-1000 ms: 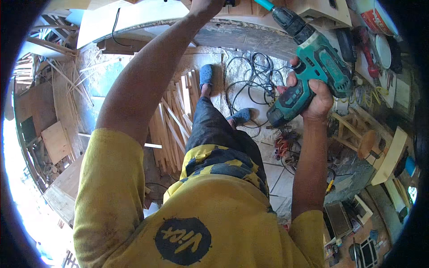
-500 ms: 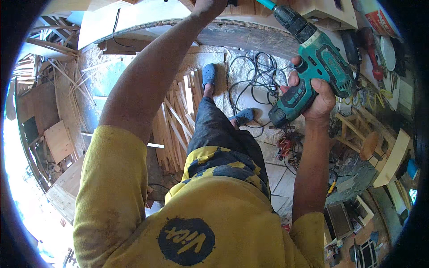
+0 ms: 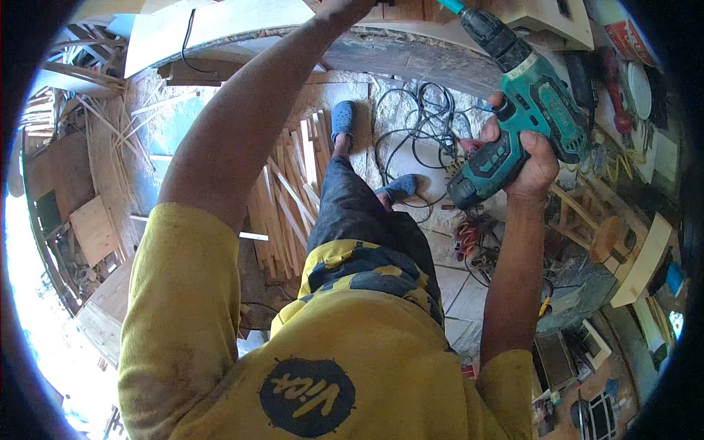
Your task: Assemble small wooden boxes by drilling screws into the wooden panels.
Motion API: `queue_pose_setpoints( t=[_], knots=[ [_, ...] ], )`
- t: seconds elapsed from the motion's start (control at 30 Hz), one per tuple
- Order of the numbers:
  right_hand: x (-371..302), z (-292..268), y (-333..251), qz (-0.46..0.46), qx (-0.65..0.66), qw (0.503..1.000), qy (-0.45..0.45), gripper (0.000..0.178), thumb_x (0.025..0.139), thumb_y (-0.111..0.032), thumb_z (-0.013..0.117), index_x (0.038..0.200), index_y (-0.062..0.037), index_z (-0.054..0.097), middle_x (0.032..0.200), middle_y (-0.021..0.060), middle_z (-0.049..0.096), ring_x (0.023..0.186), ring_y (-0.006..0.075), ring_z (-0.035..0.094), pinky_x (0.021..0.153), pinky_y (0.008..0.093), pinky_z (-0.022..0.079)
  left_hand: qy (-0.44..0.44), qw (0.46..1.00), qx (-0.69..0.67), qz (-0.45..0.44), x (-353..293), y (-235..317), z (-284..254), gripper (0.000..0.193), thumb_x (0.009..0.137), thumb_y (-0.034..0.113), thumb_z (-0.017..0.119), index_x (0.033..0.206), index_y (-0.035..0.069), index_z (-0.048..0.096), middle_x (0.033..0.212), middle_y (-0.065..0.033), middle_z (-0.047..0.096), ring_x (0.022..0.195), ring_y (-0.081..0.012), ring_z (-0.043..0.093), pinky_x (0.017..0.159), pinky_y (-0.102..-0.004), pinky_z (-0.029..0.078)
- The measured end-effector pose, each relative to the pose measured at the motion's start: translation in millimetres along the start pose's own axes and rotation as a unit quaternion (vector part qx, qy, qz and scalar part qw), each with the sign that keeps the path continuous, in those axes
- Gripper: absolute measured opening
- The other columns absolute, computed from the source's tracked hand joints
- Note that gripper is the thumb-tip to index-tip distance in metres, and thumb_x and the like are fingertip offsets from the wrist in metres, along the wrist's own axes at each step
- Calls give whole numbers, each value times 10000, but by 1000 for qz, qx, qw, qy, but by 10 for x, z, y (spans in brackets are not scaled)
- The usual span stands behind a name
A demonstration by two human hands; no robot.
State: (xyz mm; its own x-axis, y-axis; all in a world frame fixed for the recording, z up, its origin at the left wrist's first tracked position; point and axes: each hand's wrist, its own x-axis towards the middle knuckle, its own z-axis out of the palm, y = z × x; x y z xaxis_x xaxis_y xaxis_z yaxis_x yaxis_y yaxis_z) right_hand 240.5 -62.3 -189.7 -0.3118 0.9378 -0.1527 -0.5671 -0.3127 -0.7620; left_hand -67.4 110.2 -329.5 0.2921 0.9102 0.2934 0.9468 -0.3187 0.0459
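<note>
A teal and black cordless drill (image 3: 543, 110) is in my right hand (image 3: 537, 163), with my fingers wrapped round its grip. Its chuck (image 3: 499, 40) points up and to the left, toward the workbench, and a teal piece (image 3: 452, 4) sticks out of it, cut off by the upper edge. My left arm reaches forward over the bench edge. Only the back part of my left hand (image 3: 348, 9) shows, beside wooden pieces (image 3: 411, 10) on the bench; its fingers are out of view. A pale wooden part (image 3: 546, 20) lies beyond the drill.
The workbench (image 3: 242, 28) spans the far side. Tangled black cables (image 3: 422, 125) lie on the floor near my feet in blue clogs (image 3: 342, 117). Wood strips (image 3: 282, 213) are stacked left of my legs. At right are a red-handled tool (image 3: 620, 103) and a wooden frame (image 3: 579, 209).
My right hand and the drill have shifted slightly right and the drill's front end a little down. My left arm has barely moved.
</note>
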Motion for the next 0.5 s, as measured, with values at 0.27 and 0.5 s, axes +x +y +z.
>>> queue_pose_setpoints(
  t=[0.27, 0.5],
  knots=[
    [2, -33, 15, 9, 10, 1000, 13, 597, 658, -157, 608, 1199, 16, 422, 1024, 236, 555, 686, 240, 568, 615, 312, 498, 34, 976, 206, 61, -25, -71, 115, 131, 811, 75, 479, 835, -8, 578, 708, -157, 590, 685, -275, 596, 575, -404, 465],
    [-30, -234, 2, 30, 3, 997, -64, 624, 742, -179, 574, 1259, 55, 312, 1126, 188, 462, 825, 231, 539, 774, 560, 519, 79, 952, -290, -60, 87, 12, 148, 139, 811, 93, 481, 837, 7, 587, 748, -146, 588, 741, -258, 605, 610, -383, 469]
  ],
)
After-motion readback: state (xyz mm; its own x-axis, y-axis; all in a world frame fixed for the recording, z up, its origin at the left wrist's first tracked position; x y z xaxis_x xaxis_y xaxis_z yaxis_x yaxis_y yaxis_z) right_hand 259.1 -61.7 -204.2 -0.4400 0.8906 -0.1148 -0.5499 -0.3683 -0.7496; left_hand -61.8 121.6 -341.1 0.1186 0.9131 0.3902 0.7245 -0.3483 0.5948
